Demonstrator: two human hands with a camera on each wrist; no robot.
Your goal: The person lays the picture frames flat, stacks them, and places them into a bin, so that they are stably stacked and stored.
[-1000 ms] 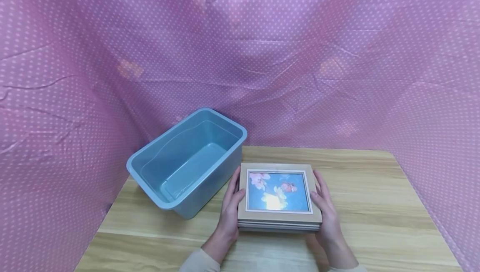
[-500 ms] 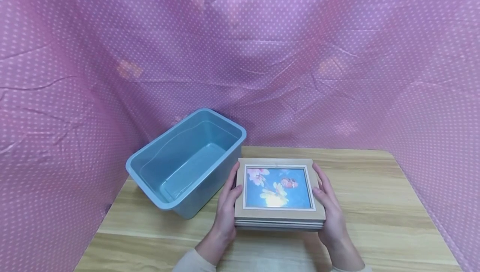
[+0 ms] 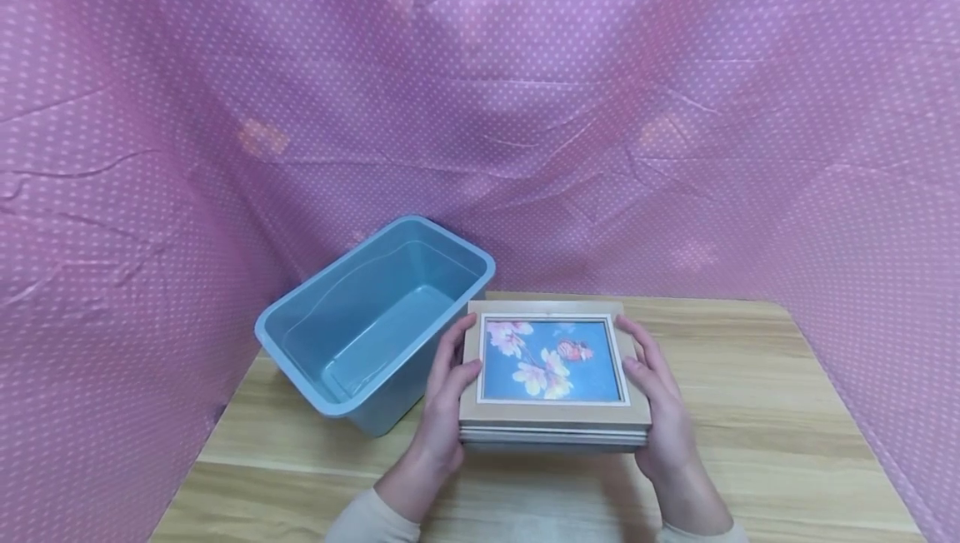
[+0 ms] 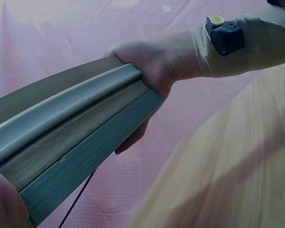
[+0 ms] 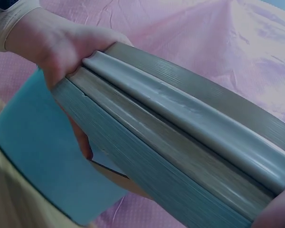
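Note:
A stack of several picture frames (image 3: 553, 436) is held level between both hands, apart from the table. On top lies a beige frame (image 3: 555, 414) with a white inner border and a blue picture of pale flowers and a butterfly. My left hand (image 3: 438, 414) grips the stack's left side, its thumb along the top edge. Gripping the right side in the same way is my right hand (image 3: 666, 418). Seen from the left wrist, the layers are a beige, a silver (image 4: 66, 104), a wood-toned and a grey-blue frame (image 4: 92, 152). The undersides are mostly hidden.
A blue plastic bin (image 3: 375, 397) with nothing inside stands on the wooden table (image 3: 750, 426), just left of the stack. Pink dotted cloth (image 3: 525, 110) hangs behind and on both sides. A small black device (image 4: 226, 38) sits on the right sleeve.
The stack has risen from the table and shifted slightly left and away, carried by both hands. The bin has not moved.

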